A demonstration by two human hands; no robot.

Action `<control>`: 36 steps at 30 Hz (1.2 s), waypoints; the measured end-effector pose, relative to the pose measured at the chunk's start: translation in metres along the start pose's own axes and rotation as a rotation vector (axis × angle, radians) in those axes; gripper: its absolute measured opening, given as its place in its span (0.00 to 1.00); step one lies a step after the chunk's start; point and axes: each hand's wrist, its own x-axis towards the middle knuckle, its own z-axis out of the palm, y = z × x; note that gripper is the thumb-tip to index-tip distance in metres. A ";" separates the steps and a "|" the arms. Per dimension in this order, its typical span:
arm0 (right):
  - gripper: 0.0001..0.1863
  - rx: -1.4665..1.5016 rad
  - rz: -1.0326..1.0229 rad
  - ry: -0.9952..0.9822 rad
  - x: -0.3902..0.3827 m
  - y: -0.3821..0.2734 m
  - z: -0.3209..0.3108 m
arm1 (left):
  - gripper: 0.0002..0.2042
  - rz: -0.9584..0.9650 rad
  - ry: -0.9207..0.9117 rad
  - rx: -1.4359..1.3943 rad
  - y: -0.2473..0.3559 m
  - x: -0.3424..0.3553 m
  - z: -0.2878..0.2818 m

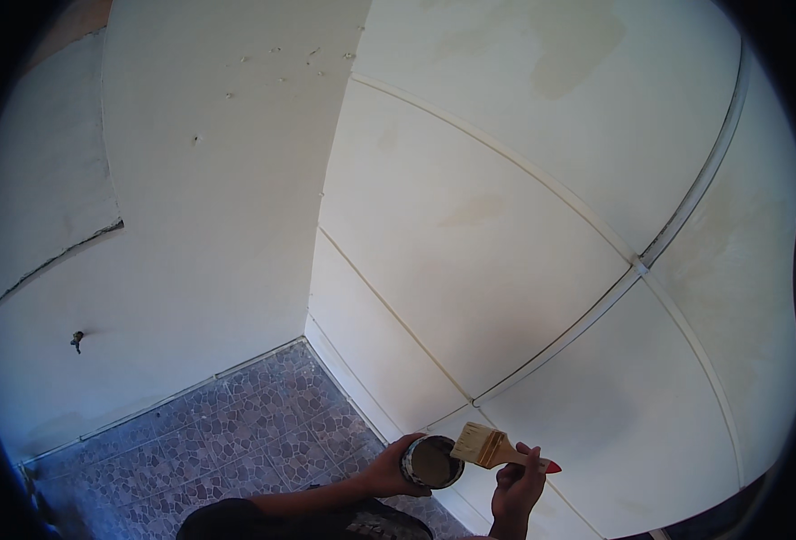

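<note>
At the bottom middle, my left hand point(387, 468) grips a small round can point(432, 463) with dark, paint-smeared rims and a grey-beige liquid inside. To its right, my right hand point(519, 486) holds a wide flat paintbrush point(481, 443) by its handle, which has a red end. The brush's pale bristles are just beside the can's upper right rim, pointing left. Behind both hands rises a white paneled wall point(470, 306) with narrow strips crossing between panels and a few beige patches.
A second off-white wall point(209, 252) stands at the left, with cracks, small holes and a metal tap point(77, 340) low on it. The floor point(236, 405) has stone-patterned grey tiles and meets both walls at a corner. My dark-clothed body shows at the lower edge.
</note>
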 end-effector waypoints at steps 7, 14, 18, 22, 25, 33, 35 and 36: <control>0.26 0.004 0.023 -0.009 0.002 0.000 0.004 | 0.57 -0.019 0.017 0.032 -0.007 -0.003 -0.003; 0.25 0.008 0.039 -0.006 -0.002 -0.003 0.004 | 0.56 -0.025 0.036 -0.001 -0.001 -0.007 0.000; 0.25 0.009 0.042 -0.003 -0.006 -0.005 0.002 | 0.56 -0.045 0.033 0.061 -0.001 -0.009 -0.001; 0.25 0.012 0.037 0.008 -0.010 -0.005 -0.001 | 0.56 -0.045 0.018 0.039 0.003 -0.010 0.001; 0.25 0.023 0.022 0.006 -0.013 -0.005 -0.004 | 0.56 -0.026 -0.004 -0.016 0.000 -0.009 0.002; 0.26 0.025 -0.005 0.071 -0.024 -0.006 -0.013 | 0.55 -0.010 -0.044 0.113 -0.004 -0.011 0.002; 0.27 0.017 -0.008 0.100 -0.024 -0.005 -0.016 | 0.55 -0.004 -0.048 0.084 -0.002 -0.010 0.002; 0.28 0.013 -0.018 0.127 -0.025 -0.005 -0.017 | 0.56 -0.020 -0.052 0.066 -0.001 -0.010 0.002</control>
